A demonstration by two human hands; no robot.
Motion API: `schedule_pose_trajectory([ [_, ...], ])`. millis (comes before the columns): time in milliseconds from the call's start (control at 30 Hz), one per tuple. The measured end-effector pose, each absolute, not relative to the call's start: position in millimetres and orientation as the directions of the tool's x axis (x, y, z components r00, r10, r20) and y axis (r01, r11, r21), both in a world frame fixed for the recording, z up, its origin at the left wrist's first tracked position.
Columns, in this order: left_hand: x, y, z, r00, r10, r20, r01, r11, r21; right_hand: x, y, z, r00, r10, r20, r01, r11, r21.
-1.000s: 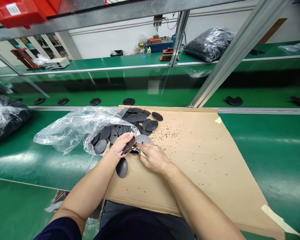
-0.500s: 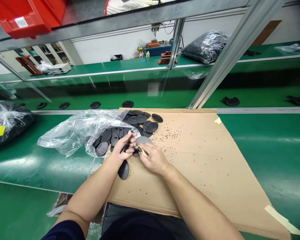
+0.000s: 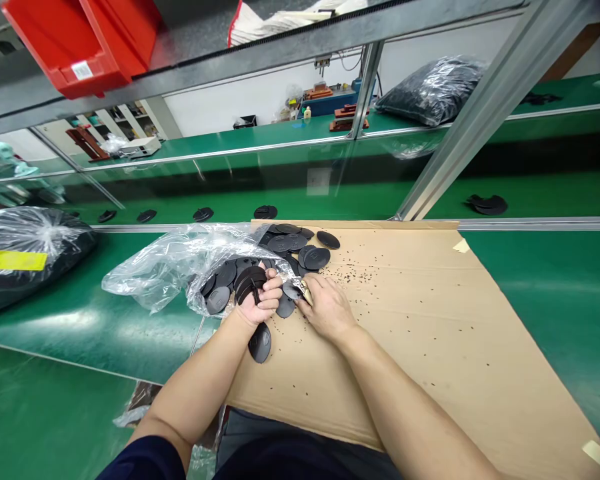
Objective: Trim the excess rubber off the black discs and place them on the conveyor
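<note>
Black oval discs (image 3: 291,241) are lying in a loose pile beyond and between the two grips, resting on a cardboard sheet (image 3: 450,313), while more of them are showing inside a clear plastic bag (image 3: 155,267) that is spreading out to the left of the left grip. The left grip (image 3: 261,300) is closing its fingers around dark rounded material, a held piece (image 3: 249,283); whether this is one disc or several stacked together, I cannot tell. The right grip (image 3: 329,308) is staying narrow around a small hand tool (image 3: 306,292), whose metal end is pointing away toward the pile and whose pale handle is showing beside the fingers. Between the grips, a few greyish discs are lying near the tool. A single disc (image 3: 259,343) is resting just below the left grip, on the near side. Small black specks (image 3: 355,275) are scattering over the cardboard beyond and to the right of the right grip. Under the sheet, a green counter (image 3: 545,293) is extending to both sides. Well left of the left grip, a full bag (image 3: 55,233) with a yellow label is sitting.
</note>
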State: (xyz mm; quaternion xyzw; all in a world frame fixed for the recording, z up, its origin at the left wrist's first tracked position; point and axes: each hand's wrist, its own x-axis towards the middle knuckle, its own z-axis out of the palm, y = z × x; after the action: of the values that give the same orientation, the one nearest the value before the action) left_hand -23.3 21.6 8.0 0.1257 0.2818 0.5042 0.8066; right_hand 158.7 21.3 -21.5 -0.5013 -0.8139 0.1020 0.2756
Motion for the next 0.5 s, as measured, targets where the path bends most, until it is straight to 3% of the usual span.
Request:
schedule_pose_trajectory([
  [200,-24,25,3,0.318,0.892,-0.32,-0.777,0.439,0.452,160,22,-18,-0.378,0.877,0.295,0.76,0.476,-0.442],
  [367,-23,33,4,0.168,0.92,-0.353,-0.835,0.323,0.445,165,20,-17,-0.385,0.86,0.335,0.742,0.504,-0.441],
  [500,-19,34,6,-0.001,0.929,-0.371,-0.817,0.213,0.536,163,20,-20,-0.47,0.8,0.374,0.684,0.597,-0.419],
])
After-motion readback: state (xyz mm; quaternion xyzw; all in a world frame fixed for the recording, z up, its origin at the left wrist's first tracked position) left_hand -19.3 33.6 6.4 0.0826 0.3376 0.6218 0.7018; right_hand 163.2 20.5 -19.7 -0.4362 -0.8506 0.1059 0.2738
